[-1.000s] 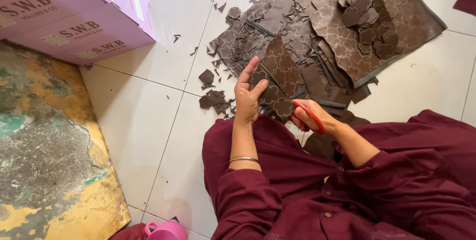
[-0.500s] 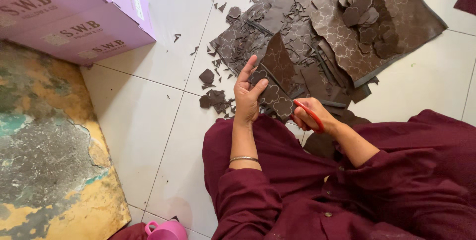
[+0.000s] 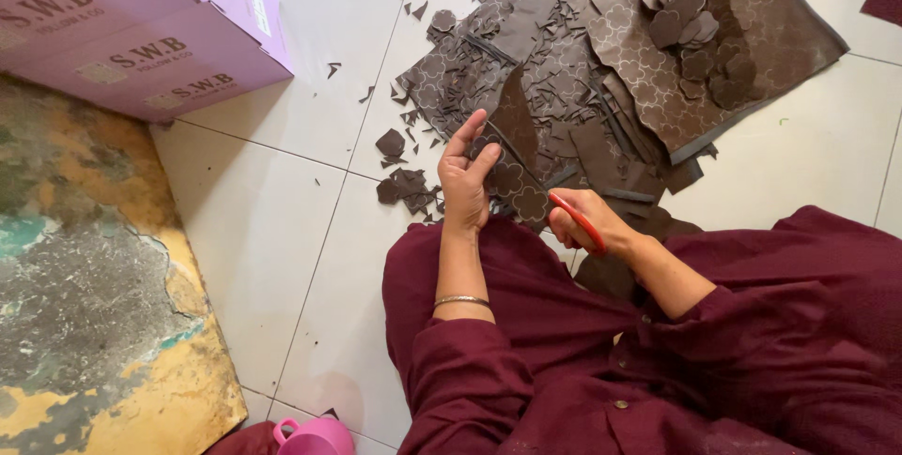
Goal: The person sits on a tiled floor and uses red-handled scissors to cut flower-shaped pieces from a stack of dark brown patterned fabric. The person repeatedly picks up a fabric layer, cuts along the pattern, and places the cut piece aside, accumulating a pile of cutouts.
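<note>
Stacked cardboard boxes, top left corner of view, on white tile floor, just above the worn yellow-grey mat. Long, flat, rectangular, lilac-pink. Dark printed lettering plus a small pale emblem on the sides facing the mat. White rectangular labels on the upper boxes' end faces. No signs, no screens.

The person wears a loose maroon garment with long sleeves pushed up the forearms and small round buttons down the front. A thin metal bangle circles the left wrist.
</note>
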